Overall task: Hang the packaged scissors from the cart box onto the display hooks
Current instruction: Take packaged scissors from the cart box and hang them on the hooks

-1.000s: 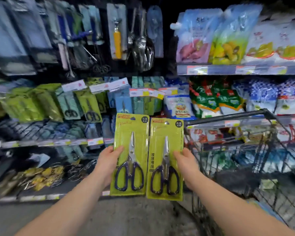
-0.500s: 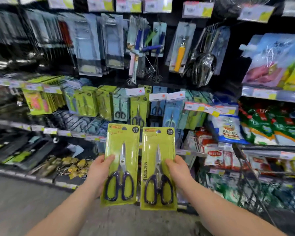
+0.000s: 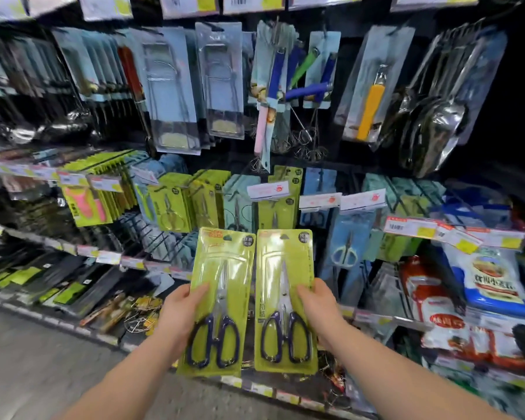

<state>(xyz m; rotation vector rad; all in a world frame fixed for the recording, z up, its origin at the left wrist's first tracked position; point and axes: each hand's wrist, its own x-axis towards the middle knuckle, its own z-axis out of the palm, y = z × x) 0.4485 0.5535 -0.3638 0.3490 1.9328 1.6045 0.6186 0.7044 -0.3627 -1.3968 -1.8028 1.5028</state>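
Left hand (image 3: 181,310) and right hand (image 3: 319,307) each grip a stiff, light scissors pack (image 3: 217,301) by its side edge, probably best for steering the top hole onto a hook

Honestly not much is legible here. Both green scissor packs, the left pack (image 3: 217,301) and the right pack (image 3: 285,301), carry a small dark round badge in the top right corner with pale Chinese characters, too small to make out, plus an orange-red brand strip top left that's just a smear. The right one also has a column of Chinese text down its left edge. Far right, a blue-and-white bag (image 3: 494,280) has a line of Chinese characters, possibly a flour label. The price tags (image 3: 419,230) show barcodes only, digits blurred.
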